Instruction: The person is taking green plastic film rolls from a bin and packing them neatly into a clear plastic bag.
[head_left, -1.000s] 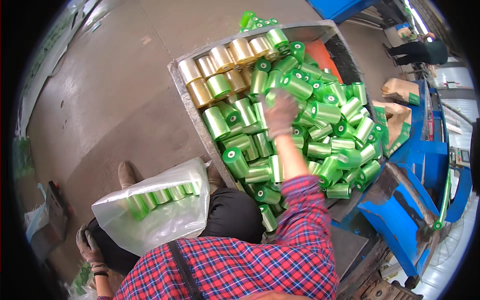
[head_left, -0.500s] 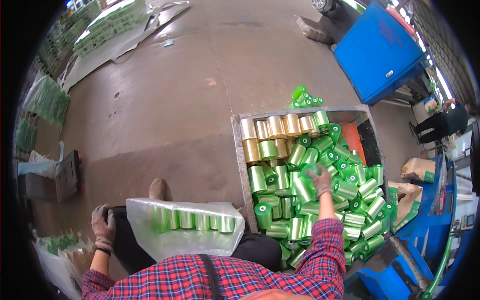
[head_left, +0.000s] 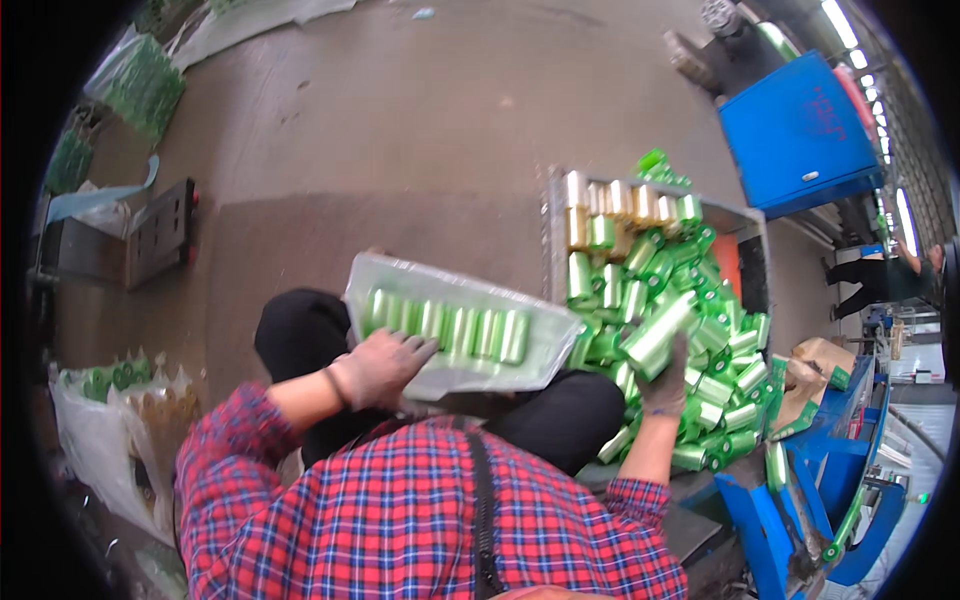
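Observation:
A clear plastic bag lies across my lap with a row of green film rolls in it. My left hand, in a grey glove, lies over the bag's near left side, fingers stretched toward the rolls. On the right, my gloved right hand grips a shiny green film roll, raised and tilted above a heap of similar rolls. Its long shape may be more than one roll end to end; I cannot tell. The heap fills a grey-rimmed bin, with gold rolls lined up at its far side.
More green rolls lie beyond the bin. A blue cabinet stands far right, near a person. Brown paper bags and blue machinery are at right. A bagged stack of rolls stands left, below a dark box.
My left hand has come from beside my left leg onto the bag. My right hand has risen from the heap with a green roll. The whole view has swung left.

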